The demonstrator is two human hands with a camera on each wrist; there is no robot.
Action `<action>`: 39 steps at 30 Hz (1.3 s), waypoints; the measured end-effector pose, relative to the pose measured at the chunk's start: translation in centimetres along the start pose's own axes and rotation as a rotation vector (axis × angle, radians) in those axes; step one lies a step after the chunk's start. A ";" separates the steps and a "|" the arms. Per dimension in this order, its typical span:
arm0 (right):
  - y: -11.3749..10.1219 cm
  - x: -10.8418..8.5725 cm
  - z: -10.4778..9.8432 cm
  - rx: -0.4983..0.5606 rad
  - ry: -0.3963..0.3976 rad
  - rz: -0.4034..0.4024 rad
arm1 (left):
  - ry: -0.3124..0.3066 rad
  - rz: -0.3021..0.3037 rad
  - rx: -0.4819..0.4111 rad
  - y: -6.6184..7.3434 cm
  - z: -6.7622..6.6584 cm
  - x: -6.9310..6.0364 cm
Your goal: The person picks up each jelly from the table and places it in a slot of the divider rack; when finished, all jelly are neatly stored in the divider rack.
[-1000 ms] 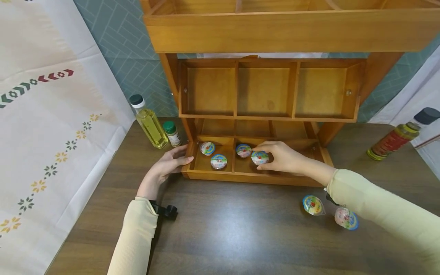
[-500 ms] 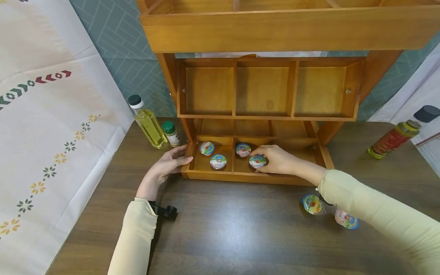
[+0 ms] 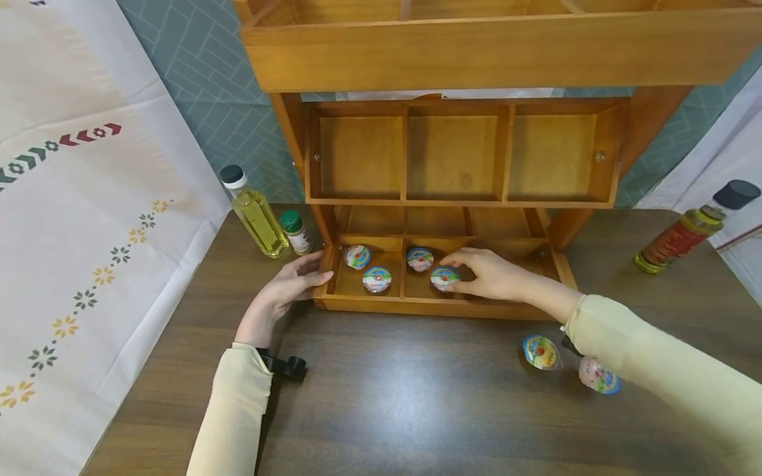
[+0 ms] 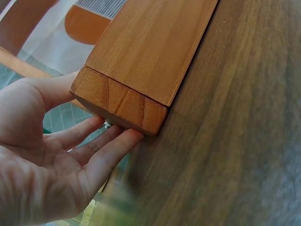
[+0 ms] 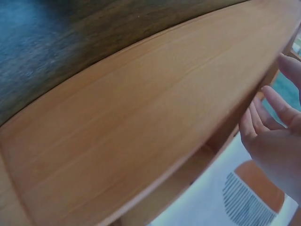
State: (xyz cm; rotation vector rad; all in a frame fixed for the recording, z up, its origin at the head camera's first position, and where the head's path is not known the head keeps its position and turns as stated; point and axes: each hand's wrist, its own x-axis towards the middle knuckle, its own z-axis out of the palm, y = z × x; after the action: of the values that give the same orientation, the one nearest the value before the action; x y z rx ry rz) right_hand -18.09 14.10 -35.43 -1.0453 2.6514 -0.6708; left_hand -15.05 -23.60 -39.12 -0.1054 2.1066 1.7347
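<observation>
The left end of the bottom wooden tray (image 3: 381, 306) is held by the left hand (image 3: 292, 284), the thumb laid over the rim and the fingers set against the outer side wall. The right hand (image 3: 491, 274) is lowered from the right over the tray, thumb and forefinger parted around the edge of a foil-lidded cup (image 3: 445, 279), the other fingers loosely extended; whether the cup is touched by the fingertips cannot be told. That cup sits just right of the divider, near the tray's front wall, and just behind it, to its left, a pink-lidded cup (image 3: 420, 259) is placed in the same compartment. In the left compartment two more are contained, a rear cup (image 3: 358, 257) and a front cup (image 3: 377, 279). Above, a tilted tray (image 3: 464, 204) is divided into three compartments. On the surface (image 3: 381, 396) in front of the rack, a yellow-lidded cup (image 3: 542, 352) and a tipped cup (image 3: 598, 375) are seen side by side, the latter partly covered by the right sleeve (image 3: 649, 357). An oil bottle (image 3: 259, 221) and a green-capped jar (image 3: 296, 233) are stood to the left, a red-labelled bottle (image 3: 684, 231) to the right.
</observation>
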 end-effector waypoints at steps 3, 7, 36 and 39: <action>0.1 -0.6 -0.5 -0.001 0.016 -0.008 | 0.005 -0.009 -0.001 0.1 0.0 0.0; 0.2 -1.8 -0.9 0.018 0.055 -0.021 | 0.008 -0.017 0.001 0.1 0.0 0.0; 0.6 -15.2 0.7 -0.015 0.415 -0.011 | -0.007 0.002 0.008 0.0 -0.1 0.0; 0.7 -16.2 1.4 -0.027 0.406 0.000 | -0.008 0.003 0.012 0.0 -0.1 0.0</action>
State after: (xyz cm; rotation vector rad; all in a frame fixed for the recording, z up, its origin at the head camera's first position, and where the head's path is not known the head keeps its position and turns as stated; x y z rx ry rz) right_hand -6.29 25.20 -36.50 -1.0061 3.0061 -0.9369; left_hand -15.10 -23.73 -39.15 -0.0919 2.1124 1.7210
